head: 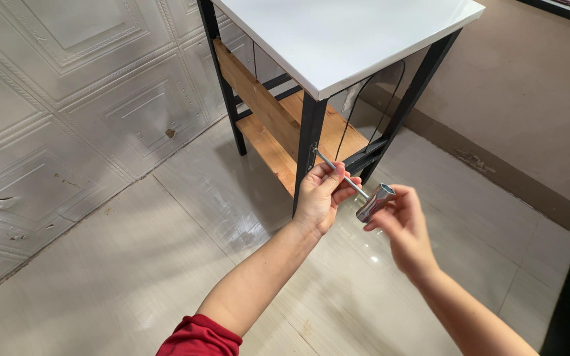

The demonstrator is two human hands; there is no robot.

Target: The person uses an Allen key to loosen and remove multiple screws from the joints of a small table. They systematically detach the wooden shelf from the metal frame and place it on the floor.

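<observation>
Tool: metal box spanner (pixel 375 202) with a thin steel rod (pixel 340 173) passed through its head, held in the air before the front leg (pixel 309 142) of the table.
Rod tip: at the leg's fitting; contact cannot be told.
Left grip: left hand (pixel 320 192) closed round the middle of the rod.
Right grip: right hand (pixel 400 217) pinches the spanner's tube between fingertips, just beside the left hand.
Worktop: white top (pixel 338 39) on a black frame, wooden shelf (pixel 278 125) below.
Floor: glossy pale tiles (pixel 166 264).

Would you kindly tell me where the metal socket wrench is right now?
Head view, centre: the socket wrench is in the right hand, its rod steadied by the left hand at the table's black front leg.
</observation>
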